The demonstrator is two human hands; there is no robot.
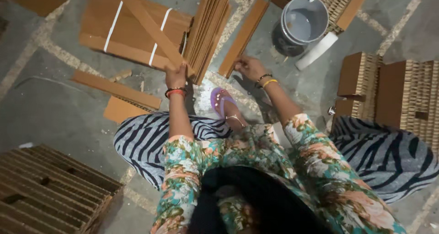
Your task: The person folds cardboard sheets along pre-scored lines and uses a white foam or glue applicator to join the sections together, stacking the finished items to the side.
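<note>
I sit on the floor in striped trousers. My left hand grips the near end of a long brown cardboard strip that slants up to the left across a banded bundle of cardboard sheets. A stack of cardboard strips standing on edge leans just right of that hand. My right hand rests on the near end of another flat cardboard strip lying on the floor, fingers curled over it.
A grey bucket and a white roll stand at upper right. Honeycomb cardboard blocks sit at right, and another at lower left. Loose strips lie on the left. A purple sandal is on my foot.
</note>
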